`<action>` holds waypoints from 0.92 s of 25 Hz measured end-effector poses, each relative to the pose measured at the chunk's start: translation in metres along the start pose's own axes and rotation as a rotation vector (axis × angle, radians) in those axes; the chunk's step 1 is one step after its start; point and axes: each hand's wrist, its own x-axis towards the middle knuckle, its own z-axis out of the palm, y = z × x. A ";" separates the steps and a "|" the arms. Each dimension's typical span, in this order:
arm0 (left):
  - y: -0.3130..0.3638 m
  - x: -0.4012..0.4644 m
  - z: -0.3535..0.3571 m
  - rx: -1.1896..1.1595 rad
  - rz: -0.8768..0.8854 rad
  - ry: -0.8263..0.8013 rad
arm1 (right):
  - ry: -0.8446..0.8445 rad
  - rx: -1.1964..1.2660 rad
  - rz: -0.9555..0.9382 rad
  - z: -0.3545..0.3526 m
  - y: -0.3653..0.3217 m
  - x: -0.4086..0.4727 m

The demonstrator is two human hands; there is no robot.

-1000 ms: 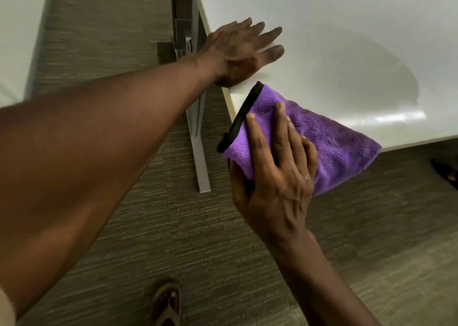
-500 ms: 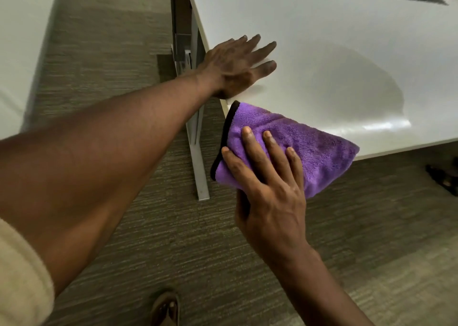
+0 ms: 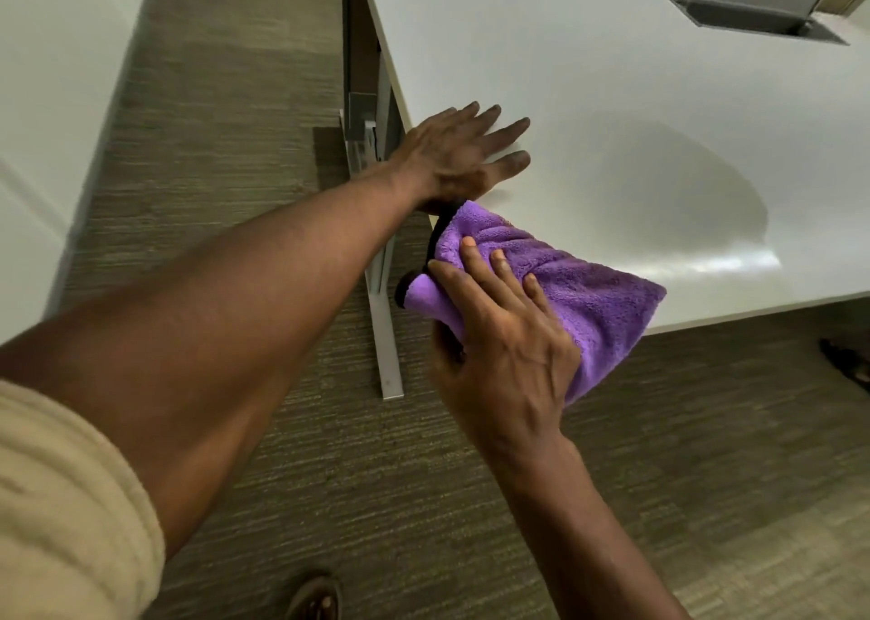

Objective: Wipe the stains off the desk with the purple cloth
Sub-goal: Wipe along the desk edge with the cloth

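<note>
The purple cloth (image 3: pixel 579 285), edged in black, lies bunched over the near left corner of the white desk (image 3: pixel 612 115) and hangs past its front edge. My right hand (image 3: pixel 503 337) grips the cloth from the near side, fingers pressed on top. My left hand (image 3: pixel 463 153) rests flat on the desk's left edge just behind the cloth, fingers spread, holding nothing. A dull wiped patch with a glossy streak shows on the desk right of the cloth. I cannot make out any stains.
A grey cable hatch (image 3: pixel 758 12) is set into the desk at the far right. The desk's metal leg (image 3: pixel 383 318) drops to the carpet beside my left arm. Another white surface (image 3: pixel 42 101) stands at the left. My sandalled foot (image 3: pixel 315 596) is below.
My right hand has slid the cloth toward the desk's corner, close under my left hand, and the cloth is more bunched. My head has tilted up, bringing the cable hatch into view.
</note>
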 end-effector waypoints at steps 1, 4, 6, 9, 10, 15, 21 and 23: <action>0.000 0.000 0.001 -0.005 0.001 -0.002 | 0.005 0.034 -0.007 -0.002 0.005 -0.009; -0.003 -0.003 0.005 -0.046 0.016 0.035 | 0.038 0.018 -0.013 -0.002 0.009 -0.032; -0.006 -0.003 0.007 -0.078 0.022 0.058 | 0.085 -0.093 0.019 0.002 0.003 -0.028; -0.004 -0.001 0.007 -0.058 0.019 0.052 | 0.112 -0.147 0.050 0.007 -0.018 0.007; -0.002 0.000 0.006 -0.053 0.016 0.044 | 0.130 -0.152 0.055 0.007 -0.023 0.016; -0.003 -0.002 0.004 -0.080 0.015 0.029 | 0.250 0.266 0.334 -0.014 0.004 0.014; -0.001 -0.011 0.000 -0.084 0.014 0.041 | -0.098 0.854 0.185 -0.036 0.037 -0.035; 0.002 -0.012 -0.002 -0.065 0.003 0.040 | -0.167 0.556 -0.002 -0.030 0.038 -0.048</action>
